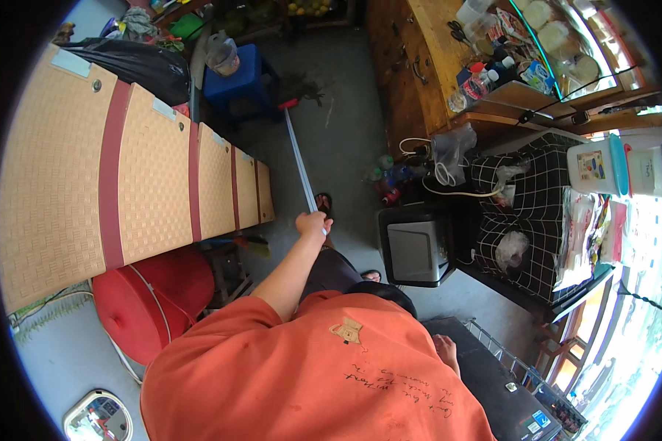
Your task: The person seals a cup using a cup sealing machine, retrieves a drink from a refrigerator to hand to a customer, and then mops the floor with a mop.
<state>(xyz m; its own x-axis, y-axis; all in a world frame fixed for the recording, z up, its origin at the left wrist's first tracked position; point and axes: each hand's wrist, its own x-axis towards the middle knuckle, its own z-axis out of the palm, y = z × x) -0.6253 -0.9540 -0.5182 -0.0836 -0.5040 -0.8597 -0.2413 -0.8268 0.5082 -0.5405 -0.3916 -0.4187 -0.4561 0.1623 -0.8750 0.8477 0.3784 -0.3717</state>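
Near: orange shirt (309,382), 1 pc, w/ small tan patch and dark handwriting on it. R hand (446,349), partly hidden by shirt, beside lg black box (485,382) at near R; cannot tell if fingers are open or closed, nor if hand touches box. Near L: mirror (99,417), 1 pc, rounded corners, pale frame. Beyond it, L: red round drum-like item (154,294), lg, just below cabinet (154,162) w/ woven-look tan panels and dk red strips. Mid: L hand (314,223), arm stretched fwd, fingers wrapped round upper end of broom (299,165). Broom: lt pole slanting away, slightly L, red head far, dk bristles down at grey floor (353,125). Feet in sandals, 2, below and R of L hand. Mid R: grey/blk bin-like item (414,251); bottles (390,180), asst., in a cluster just beyond it; farther R, blk cloth (541,176) w/ white grid, plus tubs (603,165), 1 w/ teal lid. Far L: blk bag (132,66), by cabinet; blue stool (243,81), 1 pc, near broom head, w/ clear bagged container (223,57) on top. Far R: wooden drawers (408,73), w/ scissors (457,31) and misc. small goods on top. Farthest, ctr: yellow fruit (307,8), qty unclear.
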